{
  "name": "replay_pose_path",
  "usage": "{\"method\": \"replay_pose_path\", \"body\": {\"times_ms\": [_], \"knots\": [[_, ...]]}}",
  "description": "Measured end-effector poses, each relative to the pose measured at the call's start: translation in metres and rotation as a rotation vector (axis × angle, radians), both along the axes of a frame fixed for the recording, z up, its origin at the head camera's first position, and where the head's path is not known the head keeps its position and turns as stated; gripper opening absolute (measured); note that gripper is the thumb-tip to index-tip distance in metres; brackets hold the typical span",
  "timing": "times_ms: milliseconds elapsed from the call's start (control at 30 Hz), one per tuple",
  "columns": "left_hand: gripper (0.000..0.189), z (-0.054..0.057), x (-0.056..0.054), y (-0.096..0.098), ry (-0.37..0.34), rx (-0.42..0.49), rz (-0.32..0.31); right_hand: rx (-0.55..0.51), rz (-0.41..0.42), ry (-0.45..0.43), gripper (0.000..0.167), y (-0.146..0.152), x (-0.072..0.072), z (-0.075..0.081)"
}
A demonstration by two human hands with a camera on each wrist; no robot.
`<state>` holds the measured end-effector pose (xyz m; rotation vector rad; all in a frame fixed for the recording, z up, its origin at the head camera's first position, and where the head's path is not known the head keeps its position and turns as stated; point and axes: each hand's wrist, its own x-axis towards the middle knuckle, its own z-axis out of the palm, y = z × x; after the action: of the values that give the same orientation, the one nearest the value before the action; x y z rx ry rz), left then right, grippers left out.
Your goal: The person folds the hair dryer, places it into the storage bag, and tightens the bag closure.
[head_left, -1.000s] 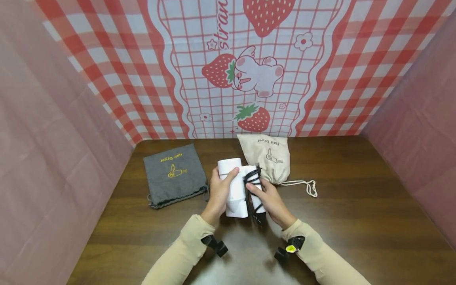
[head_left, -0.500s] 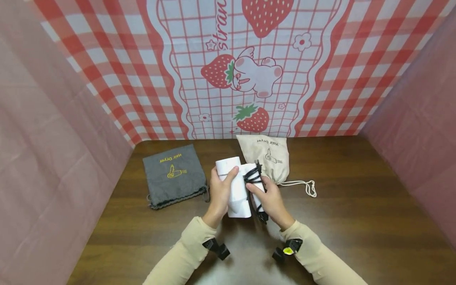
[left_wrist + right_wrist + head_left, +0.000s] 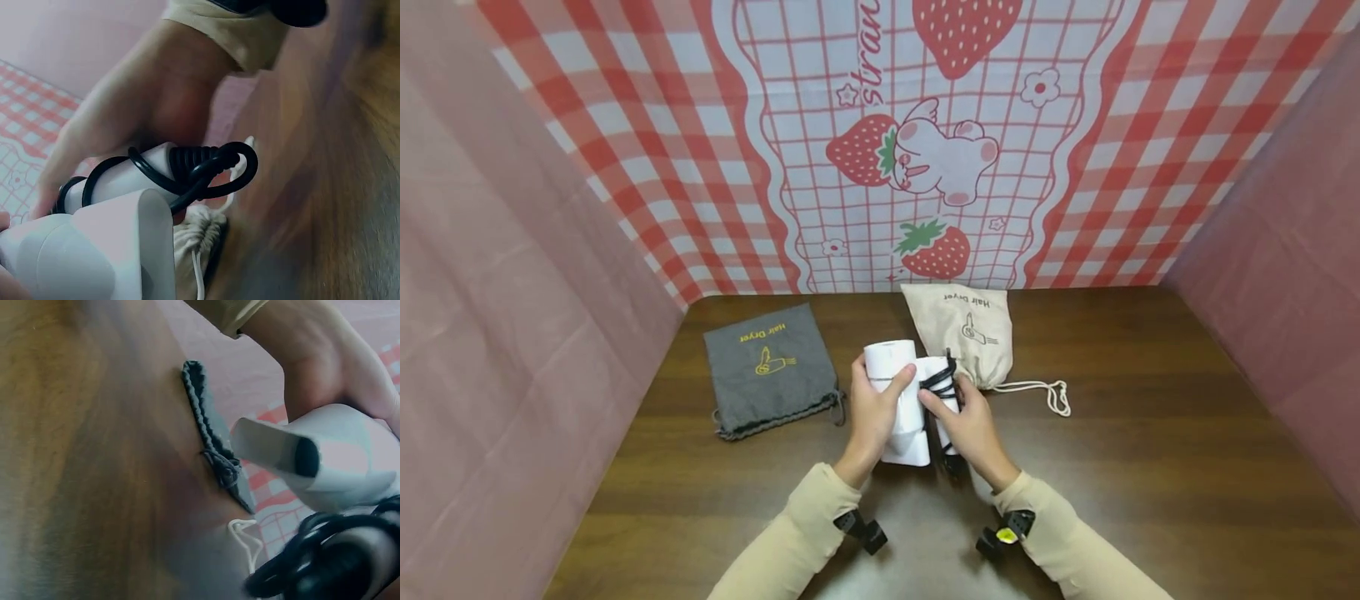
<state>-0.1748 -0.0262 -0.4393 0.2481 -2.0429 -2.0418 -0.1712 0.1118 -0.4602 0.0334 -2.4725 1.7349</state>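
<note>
A white hair dryer (image 3: 891, 360) is held up over the table between both hands. My left hand (image 3: 872, 414) grips its body, thumb across the top. With my right hand (image 3: 967, 423) I hold the folded handle, which has the black cord (image 3: 940, 379) wound round it. The left wrist view shows the nozzle (image 3: 140, 250) close up, with the cord's loops (image 3: 231, 172) beside the handle (image 3: 112, 187). From the right wrist the nozzle (image 3: 275, 447) points toward the camera, and the dark cord (image 3: 312, 556) is blurred below it.
On the left lies a grey drawstring bag (image 3: 771, 371) printed "Hair Dryer". Behind the hands a cream drawstring bag (image 3: 973, 329) lies near the back edge, its white string (image 3: 1054, 396) trailing right. Pink and checked cloths (image 3: 700, 167) enclose the brown table (image 3: 1150, 433).
The hair dryer and both hands have shifted slightly toward the person and tilted a little. Both hands keep their hold. The two bags stay where they were.
</note>
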Motion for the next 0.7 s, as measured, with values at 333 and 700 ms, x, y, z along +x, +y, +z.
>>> {"method": "replay_pose_path", "body": {"times_ms": [333,700], "knots": [[0.076,0.011,0.0,0.0,0.026,-0.184,-0.017,0.106,-0.122,0.129,0.03,0.0,-0.003,0.006],[0.081,0.017,-0.004,0.0,-0.055,-0.242,-0.014,0.316,0.042,0.057,0.029,0.017,-0.015,0.025]]}}
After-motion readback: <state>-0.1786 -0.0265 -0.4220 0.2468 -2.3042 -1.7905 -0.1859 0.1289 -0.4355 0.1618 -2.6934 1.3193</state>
